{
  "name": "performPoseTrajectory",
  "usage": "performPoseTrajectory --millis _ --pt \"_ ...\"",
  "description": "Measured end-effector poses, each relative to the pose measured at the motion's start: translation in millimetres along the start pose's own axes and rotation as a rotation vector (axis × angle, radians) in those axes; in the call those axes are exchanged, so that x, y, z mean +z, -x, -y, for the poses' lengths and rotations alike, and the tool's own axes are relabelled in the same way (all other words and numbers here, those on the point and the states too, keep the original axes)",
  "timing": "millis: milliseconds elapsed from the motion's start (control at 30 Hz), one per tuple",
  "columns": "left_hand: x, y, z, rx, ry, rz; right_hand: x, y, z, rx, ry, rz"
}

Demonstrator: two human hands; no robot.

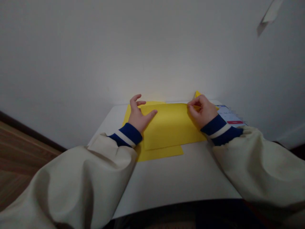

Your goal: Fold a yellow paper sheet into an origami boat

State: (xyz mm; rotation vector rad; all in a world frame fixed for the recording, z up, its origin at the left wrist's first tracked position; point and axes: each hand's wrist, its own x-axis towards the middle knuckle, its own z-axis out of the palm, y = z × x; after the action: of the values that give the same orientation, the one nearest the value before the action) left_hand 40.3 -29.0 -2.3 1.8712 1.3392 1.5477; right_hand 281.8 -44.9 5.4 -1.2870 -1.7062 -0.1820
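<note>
A sheet of yellow paper (169, 127) lies across the middle of the white table, over a second yellow sheet (164, 154) that sticks out below it and at the left. My right hand (203, 111) pinches the upper sheet at its far right corner, thumb against fingers. At the left side of the paper, my left hand (139, 116) has its thumb stretched over the sheet and its fingers raised and apart, holding nothing. A small pointed piece of folded yellow paper (197, 93) shows behind my right hand, mostly hidden by it.
The white table (181, 181) stands against a pale wall (152, 51). To the right of my right hand lies a phone with a lit screen (230, 114), partly behind my sleeve. A white piece (273, 11) sticks out from the wall at upper right. Wooden boards (21, 152) are at far left.
</note>
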Motion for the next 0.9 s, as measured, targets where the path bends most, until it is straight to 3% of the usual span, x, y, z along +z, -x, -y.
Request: performPoseTrajectory --millis 133,200,267,333,467,567,633,700,767,800,833,900 --pt "4.1 1 8 -0.297 0.503 0.338 -1 -2 -5 0.023 -0.035 -0.117" --pt "3.7 3 12 -0.358 0.565 0.452 1 -4 -9 0.039 -0.097 -0.150" --pt "2.7 4 16 -0.385 0.533 0.441 3 -6 -13 0.090 -0.238 -0.135" --pt "2.0 4 20 -0.356 0.505 0.353 5 -8 -18 0.166 -0.437 -0.046" --pt "2.4 3 25 -0.270 0.513 0.206 5 -10 -27 0.206 -0.725 0.279" --pt "1.6 0 26 -0.222 0.451 0.200 4 -6 -32 0.168 -0.681 0.572" --pt "-1.0 -2 26 -0.184 0.405 0.252 4 -2 -34 0.124 -0.555 0.648" --pt "-5.9 -4 24 -0.181 0.377 0.377 2 2 -35 0.057 -0.447 0.635" --pt "-12.7 -7 19 -0.175 0.317 0.586 -1 4 -34 -0.011 -0.420 0.646" --pt "-16.3 -7 15 -0.109 0.267 0.667 -4 5 -33 -0.031 -0.441 0.673" --pt "-19.5 -7 11 -0.040 0.209 0.823 -6 4 -32 -0.045 -0.464 0.706" --pt "-23.8 -7 5 0.009 0.175 0.912 -10 4 -30 -0.037 -0.514 0.773"
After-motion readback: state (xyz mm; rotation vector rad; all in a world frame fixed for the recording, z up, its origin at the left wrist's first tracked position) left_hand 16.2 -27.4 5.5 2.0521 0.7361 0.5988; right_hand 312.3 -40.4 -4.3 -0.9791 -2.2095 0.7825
